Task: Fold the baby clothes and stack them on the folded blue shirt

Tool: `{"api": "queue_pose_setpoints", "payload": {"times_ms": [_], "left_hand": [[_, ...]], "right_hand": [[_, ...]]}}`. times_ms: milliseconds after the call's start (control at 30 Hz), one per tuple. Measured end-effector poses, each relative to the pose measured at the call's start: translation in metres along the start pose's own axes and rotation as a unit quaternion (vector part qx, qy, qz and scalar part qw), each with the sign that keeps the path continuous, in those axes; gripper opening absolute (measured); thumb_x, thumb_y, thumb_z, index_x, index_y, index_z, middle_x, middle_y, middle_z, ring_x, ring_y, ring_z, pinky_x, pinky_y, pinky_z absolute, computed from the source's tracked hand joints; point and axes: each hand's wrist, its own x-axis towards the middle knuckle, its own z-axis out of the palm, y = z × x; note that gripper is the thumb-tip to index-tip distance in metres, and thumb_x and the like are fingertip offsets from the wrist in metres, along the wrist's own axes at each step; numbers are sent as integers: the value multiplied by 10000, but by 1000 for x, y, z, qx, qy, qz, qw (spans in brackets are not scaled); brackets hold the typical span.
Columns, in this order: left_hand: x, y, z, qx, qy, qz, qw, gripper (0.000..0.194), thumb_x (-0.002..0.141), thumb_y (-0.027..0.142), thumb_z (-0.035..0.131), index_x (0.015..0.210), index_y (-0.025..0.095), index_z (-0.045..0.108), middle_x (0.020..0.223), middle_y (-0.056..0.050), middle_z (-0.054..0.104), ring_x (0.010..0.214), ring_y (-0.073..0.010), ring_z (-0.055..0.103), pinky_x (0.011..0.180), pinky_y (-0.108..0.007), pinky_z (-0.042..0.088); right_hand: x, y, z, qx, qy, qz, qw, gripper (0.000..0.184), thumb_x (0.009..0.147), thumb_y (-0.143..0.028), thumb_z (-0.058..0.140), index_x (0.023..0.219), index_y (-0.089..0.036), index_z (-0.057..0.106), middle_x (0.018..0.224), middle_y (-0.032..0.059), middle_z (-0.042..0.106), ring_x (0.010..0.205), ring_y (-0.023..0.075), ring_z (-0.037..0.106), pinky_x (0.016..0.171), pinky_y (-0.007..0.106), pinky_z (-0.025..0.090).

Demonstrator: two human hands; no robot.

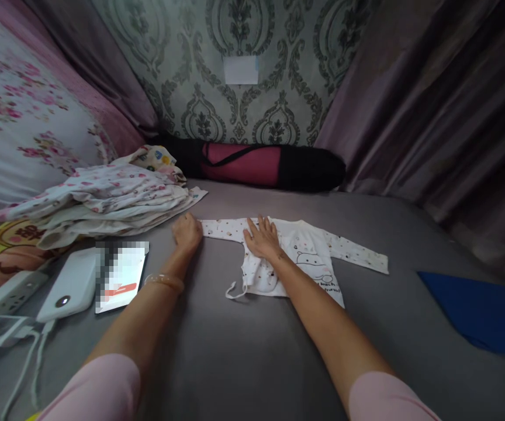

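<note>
A small white baby shirt [305, 240] with a printed animal and lettering on its front lies spread on the grey sheet. Its sleeves stretch out to both sides, and a thin tie hangs loose at its lower left corner. My left hand [187, 231] is closed at the cuff of the left-side sleeve, gripping its end. Flat on the shirt's upper left part rests my right hand [263, 237], fingers spread, pressing the cloth. The fabric under that palm is hidden.
A pile of patterned clothes [116, 193] lies at the left, near a phone [123, 275], a white power bank [71, 283] and a power strip [11, 295] with cables. Along the wall stretches a black and red bag [244, 164]. Blue cloth [484, 310] lies at the right.
</note>
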Motion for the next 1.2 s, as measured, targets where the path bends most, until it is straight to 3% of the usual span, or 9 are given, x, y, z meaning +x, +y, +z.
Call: {"api": "queue_pose_setpoints", "payload": {"times_ms": [233,367,433,533,633,700,900,1000,1200], "left_hand": [[4,-15,-17,-74,-83,13,994,448,898,341,450,1245,61,486,1171,-192,606,1102,-271,559,908,-333,424],[-22,-13,-45,-142,-51,23,988,440,873,306,488,1247,77,497,1129,-148,622,1014,-219,583,881,-298,435],[-44,-2,-60,-187,-45,83,978,359,866,295,482,1157,105,572,1044,-108,654,940,-196,594,857,-284,439],[-85,27,-78,-266,-89,202,938,260,861,296,464,971,144,644,886,-55,678,815,-167,595,777,-261,446],[-124,63,-84,-312,-182,324,874,234,859,302,475,925,161,649,813,-28,672,741,-148,589,699,-244,440],[-145,84,-82,-289,-221,374,853,204,856,287,500,925,169,650,803,-25,667,733,-146,589,690,-243,435],[-178,108,-63,-110,-162,337,921,231,833,298,605,978,123,645,993,-128,646,949,-239,585,806,-313,435],[-184,106,-58,-100,-145,326,929,263,851,325,596,999,113,638,1002,-132,642,944,-236,583,814,-311,434],[-193,110,-54,-54,-105,311,943,234,895,261,472,955,128,654,944,-139,638,922,-252,586,802,-338,433]], "right_hand": [[7,5,-17,95,-62,0,994,621,982,-512,181,1518,-200,213,1591,101,140,1456,275,76,1154,459,68],[-4,22,-43,182,32,-8,983,563,988,-401,256,1489,-147,283,1560,106,248,1436,216,197,1143,374,196],[-21,35,-52,202,81,-14,976,496,957,-323,366,1411,-132,420,1457,117,436,1343,205,384,1089,338,302],[-53,56,-57,236,81,-6,968,341,919,-260,431,1167,-133,627,1124,96,683,1047,188,617,905,287,450],[-84,73,-54,249,29,13,968,254,892,-232,457,940,-135,687,866,58,722,749,147,658,684,223,471],[-101,78,-51,237,-16,23,971,222,871,-222,478,859,-141,685,763,34,706,632,121,627,590,200,430],[-131,69,-49,147,-59,2,987,161,789,-308,624,864,-170,664,845,37,695,762,147,612,623,214,392],[-141,60,-52,108,-71,5,992,278,779,-365,644,978,-171,631,981,69,681,865,177,612,680,236,406],[-155,38,-52,24,-31,33,999,251,859,-256,495,1060,-158,610,1096,141,648,1031,245,600,829,308,415]]}}
